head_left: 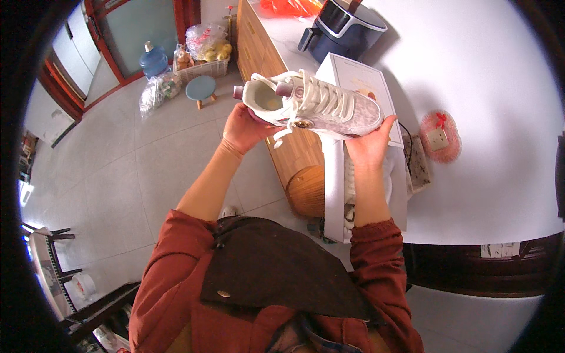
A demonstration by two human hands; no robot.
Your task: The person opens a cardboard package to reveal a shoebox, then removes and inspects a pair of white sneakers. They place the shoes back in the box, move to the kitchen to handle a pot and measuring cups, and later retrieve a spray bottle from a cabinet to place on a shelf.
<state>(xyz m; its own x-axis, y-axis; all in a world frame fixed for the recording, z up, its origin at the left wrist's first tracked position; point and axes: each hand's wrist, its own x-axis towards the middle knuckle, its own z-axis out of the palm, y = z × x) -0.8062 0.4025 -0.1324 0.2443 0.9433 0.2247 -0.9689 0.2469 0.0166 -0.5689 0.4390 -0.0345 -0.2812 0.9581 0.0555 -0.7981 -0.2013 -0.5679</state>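
Observation:
A white and pale-pink sneaker (335, 103) is held up over an open shoe box, toe pointing right. My left hand (247, 128) supports it from below at the heel. At the toe end, my right hand (371, 145) grips the underside, its thumb along the toe. White laces run through the eyelets, and loose ends hang down the near side by a round gold ornament. Below my right forearm is the white shoe box (334, 189), with a second laced shoe (349, 181) partly visible inside. The box's printed lid (359, 79) lies behind the sneaker.
A dark air fryer (348, 31) stands on the wood-fronted cabinet (265, 48) beside the white wall. A wall socket (437, 139) has a pink lace surround. On the tiled floor are a blue stool (201, 88), a water jug (153, 61) and a basket (203, 69) of produce.

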